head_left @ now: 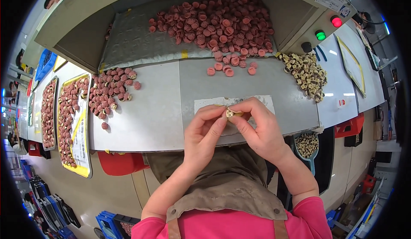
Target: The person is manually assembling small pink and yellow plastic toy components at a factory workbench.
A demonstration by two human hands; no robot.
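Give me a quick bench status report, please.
Left grip, right grip: fingertips pinching small, roundish cream-coloured piece. Reddish-pink, cup-shaped pieces heaped beyond. Nothing visibly in the way.

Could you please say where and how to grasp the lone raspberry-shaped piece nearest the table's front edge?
Probably pinch the raspberry-shaped piece by its rounded sides, from front right: it looks roundish, with the pile behind and a tray at left.

One view: a head-worn fisheye camera, positioned above the near edge of the desk [147, 115], faces steeply down and forward. Left hand [202, 132] and right hand [263, 132] appear at close range near centre; straight edges bend.
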